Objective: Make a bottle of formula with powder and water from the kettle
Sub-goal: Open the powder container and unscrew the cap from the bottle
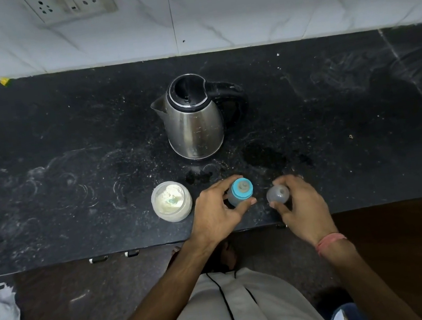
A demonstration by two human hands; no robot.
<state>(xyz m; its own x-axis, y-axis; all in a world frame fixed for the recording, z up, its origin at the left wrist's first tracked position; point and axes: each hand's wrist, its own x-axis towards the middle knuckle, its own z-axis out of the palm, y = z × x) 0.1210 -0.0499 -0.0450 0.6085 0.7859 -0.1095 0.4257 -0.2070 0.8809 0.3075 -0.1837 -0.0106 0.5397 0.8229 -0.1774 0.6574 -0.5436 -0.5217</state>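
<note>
- Left hand [216, 208] grips the bottle [239, 191], upright on the counter [65, 155].
- Right hand [301, 205] holds the cap [278, 193] just beside it.
- Powder jar [171, 201] left; kettle [193, 117] behind.

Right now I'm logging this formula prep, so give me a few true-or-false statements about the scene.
1. The left hand grips the bottle. True.
2. The right hand is empty. False: it holds the clear cap.
3. The kettle has its lid closed. True.
4. The powder jar is lidded. False: it is open, powder showing.
5. The bottle's blue collar and teat are off. False: they are on.
</note>
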